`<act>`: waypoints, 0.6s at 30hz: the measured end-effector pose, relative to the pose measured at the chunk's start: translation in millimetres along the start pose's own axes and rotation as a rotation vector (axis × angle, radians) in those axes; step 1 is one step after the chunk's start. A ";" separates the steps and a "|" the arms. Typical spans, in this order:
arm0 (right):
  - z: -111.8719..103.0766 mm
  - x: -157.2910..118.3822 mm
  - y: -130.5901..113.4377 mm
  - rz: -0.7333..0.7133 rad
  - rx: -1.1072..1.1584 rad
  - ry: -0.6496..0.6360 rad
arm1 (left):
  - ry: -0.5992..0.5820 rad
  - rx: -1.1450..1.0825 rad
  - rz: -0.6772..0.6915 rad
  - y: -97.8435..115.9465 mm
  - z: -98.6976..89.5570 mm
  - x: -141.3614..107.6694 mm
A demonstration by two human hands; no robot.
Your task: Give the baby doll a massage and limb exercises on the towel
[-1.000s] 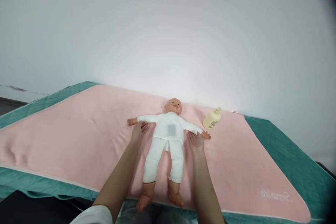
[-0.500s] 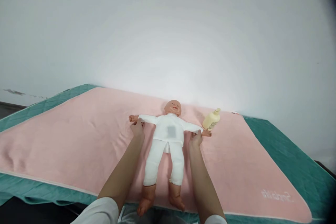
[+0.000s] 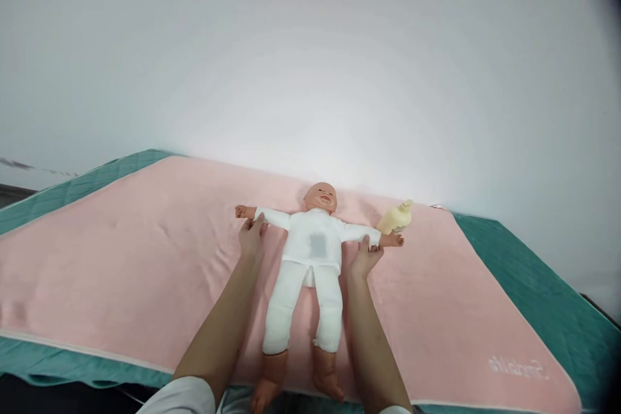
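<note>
A baby doll (image 3: 314, 239) in a white cloth body lies face up on a pink blanket (image 3: 436, 310), its arms spread out to both sides and its bare feet toward me. My left hand (image 3: 251, 236) is closed round the doll's arm at the left, close to the wrist. At the right, my right hand (image 3: 365, 257) grips the other arm near its wrist, thumb on top. Part of my fingers is hidden beneath the sleeves. A pale yellow pump bottle (image 3: 395, 217) is just behind the doll's right-side hand, which covers its lower part.
Beneath the blanket is a green quilted cover (image 3: 543, 284), showing along the sides and the front edge. A white wall (image 3: 310, 65) rises straight behind the far edge. Light lettering marks the blanket's near right corner.
The doll's right-side arm is stretched farther outward, its hand now overlapping the front of the bottle. Both my hands keep hold of the arms. The camera view has tilted slightly down.
</note>
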State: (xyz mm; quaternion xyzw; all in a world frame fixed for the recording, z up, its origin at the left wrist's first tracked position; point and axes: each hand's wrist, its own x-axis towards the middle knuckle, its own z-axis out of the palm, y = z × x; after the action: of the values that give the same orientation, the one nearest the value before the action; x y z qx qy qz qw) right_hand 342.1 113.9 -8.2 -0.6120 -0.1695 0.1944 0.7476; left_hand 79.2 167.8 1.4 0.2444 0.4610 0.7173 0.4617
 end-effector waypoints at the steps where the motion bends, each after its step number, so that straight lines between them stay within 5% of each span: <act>1: -0.3 -3.1 -4.4 -0.050 0.001 -0.020 | 0.010 -0.014 0.009 2.5 2.6 -3.1; 7: 2.0 -20.6 -20.5 -0.301 0.030 -0.232 | -0.008 0.091 0.176 17.6 18.1 -24.8; 18: 2.1 -23.7 -19.7 -0.351 0.092 -0.311 | -0.094 0.161 0.291 9.3 18.6 -27.9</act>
State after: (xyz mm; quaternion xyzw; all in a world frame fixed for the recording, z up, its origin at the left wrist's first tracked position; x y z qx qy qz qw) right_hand 322.1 100.4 11.1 -0.5011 -0.3775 0.1611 0.7618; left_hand 102.2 149.8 20.3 0.3780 0.4544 0.7253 0.3529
